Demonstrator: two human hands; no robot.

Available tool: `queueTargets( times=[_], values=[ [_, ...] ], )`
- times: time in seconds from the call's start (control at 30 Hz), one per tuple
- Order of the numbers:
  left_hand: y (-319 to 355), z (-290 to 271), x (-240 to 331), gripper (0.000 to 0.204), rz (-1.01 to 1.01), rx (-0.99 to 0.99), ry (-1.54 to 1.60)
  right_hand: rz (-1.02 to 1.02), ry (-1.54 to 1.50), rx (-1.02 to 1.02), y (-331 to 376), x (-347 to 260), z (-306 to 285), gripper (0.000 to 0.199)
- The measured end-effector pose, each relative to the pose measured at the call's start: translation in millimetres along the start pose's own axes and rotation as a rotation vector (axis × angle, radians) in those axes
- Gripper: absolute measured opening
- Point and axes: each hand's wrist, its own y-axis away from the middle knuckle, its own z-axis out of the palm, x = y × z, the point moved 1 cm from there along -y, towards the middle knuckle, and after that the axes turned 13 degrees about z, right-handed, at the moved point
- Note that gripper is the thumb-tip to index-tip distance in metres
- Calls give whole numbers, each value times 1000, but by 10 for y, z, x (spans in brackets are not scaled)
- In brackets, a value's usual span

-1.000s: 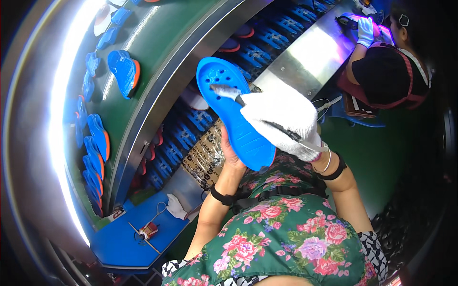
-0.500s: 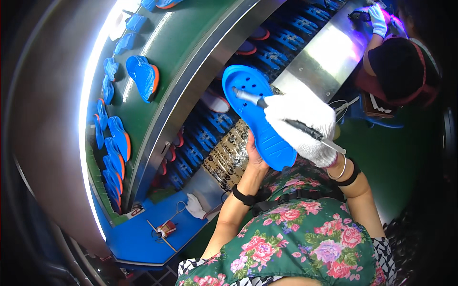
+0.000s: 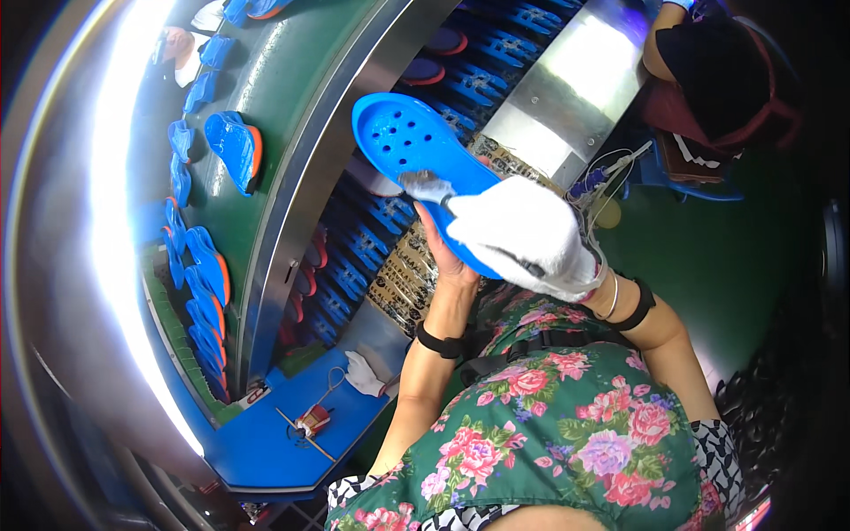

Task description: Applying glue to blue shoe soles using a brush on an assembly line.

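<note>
My left hand (image 3: pixel 447 252), bare, supports a blue shoe sole (image 3: pixel 403 128) from below at its near left edge. The sole is tilted, with a cluster of round holes in its wide far end. In a white knitted glove, my right hand (image 3: pixel 527 226) grips a brush; its grey bristles (image 3: pixel 427 186) touch the sole's inner face near the middle. Most of the brush handle is hidden by the glove. The near end of the sole lies behind my right hand.
To the left, a green conveyor belt (image 3: pixel 301 80) carries several blue soles with orange edges. Behind a metal rail, a lower rack holds more shoe parts. A white glove (image 3: pixel 363 373) lies on a blue table (image 3: pixel 274 447). A co-worker (image 3: pixel 717 71) sits at the upper right.
My right hand has drawn the brush from the sole's holed far end toward its middle. Both hands and the sole have shifted left in view, and the holes are now uncovered.
</note>
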Motion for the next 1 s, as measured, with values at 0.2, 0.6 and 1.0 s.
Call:
queueTargets(
  times=[0.2,0.6,1.0],
  values=[
    [-98,125,4,101,74,-51,129,269,-320,81,-22,40,-79,22],
    [-242,149,92,104,32,-32,343,106,-201,-55,104,75,-26,19],
    [-325,35,205,109,-99,-321,400,-30,-217,-229,169,-44,-146,23]
  ],
)
